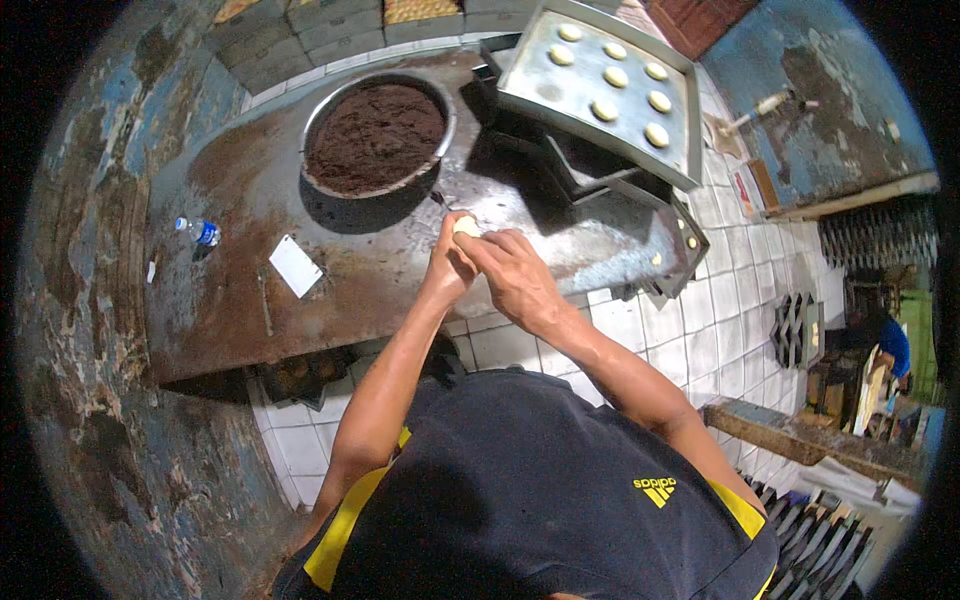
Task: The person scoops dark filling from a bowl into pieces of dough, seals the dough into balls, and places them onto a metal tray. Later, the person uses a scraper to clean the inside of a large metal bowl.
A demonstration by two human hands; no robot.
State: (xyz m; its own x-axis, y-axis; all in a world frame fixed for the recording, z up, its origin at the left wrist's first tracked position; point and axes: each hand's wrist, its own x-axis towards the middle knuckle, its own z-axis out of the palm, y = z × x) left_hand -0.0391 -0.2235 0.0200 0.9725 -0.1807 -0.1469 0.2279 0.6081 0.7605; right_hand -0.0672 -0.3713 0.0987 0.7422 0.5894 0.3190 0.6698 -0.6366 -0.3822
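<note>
A small pale ball of dough (466, 227) sits between my two hands above the table. My left hand (450, 262) is closed around it from the left. From the right, my right hand (517, 277) presses its thumb and fingers against the dough. A thin dark tool tip (438, 200) sticks out past my left hand; its handle is hidden. Just beyond, a large metal bowl (308, 172) holds a dark brown crumbly mass (375, 135). At the far right, a metal tray (535, 85) bears several flattened pale dough rounds (604, 110), set apart from one another.
On the worn metal table (225, 310) lie a flat white rectangular object (296, 266) and a plastic bottle (200, 231). Dark metal trays (590, 165) are stacked under the dough tray. Boxes (340, 30) line the far wall. Another person (885, 345) is at the far right.
</note>
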